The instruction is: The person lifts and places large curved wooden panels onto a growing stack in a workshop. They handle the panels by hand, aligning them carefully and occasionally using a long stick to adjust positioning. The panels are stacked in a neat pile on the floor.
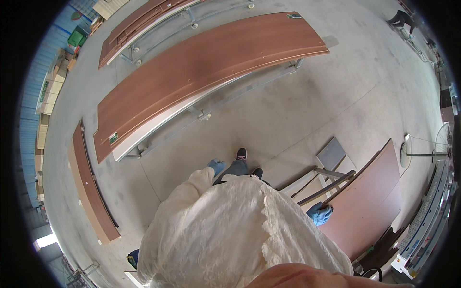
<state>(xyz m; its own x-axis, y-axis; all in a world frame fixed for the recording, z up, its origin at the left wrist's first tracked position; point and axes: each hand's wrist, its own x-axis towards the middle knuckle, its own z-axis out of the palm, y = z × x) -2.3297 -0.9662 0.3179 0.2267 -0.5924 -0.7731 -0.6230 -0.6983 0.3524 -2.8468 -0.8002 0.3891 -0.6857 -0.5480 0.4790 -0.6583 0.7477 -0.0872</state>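
Observation:
My left hand, in a blue glove, hangs beside my dark trouser leg with its fingers curled; nothing shows in it. On the right, my right hand, also gloved in blue, has its fingers hooked over the near edge of a large reddish-brown panel. That panel leans at a slant beside a low frame with a dark curved strip along it. The inner side of the right hand's grip is partly hidden.
A long brown panel lies on a wheeled metal rack ahead, with another stacked rack behind it. Narrow brown boards lie at left. A grey board rests near the frame. A pedestal fan and machinery stand at right.

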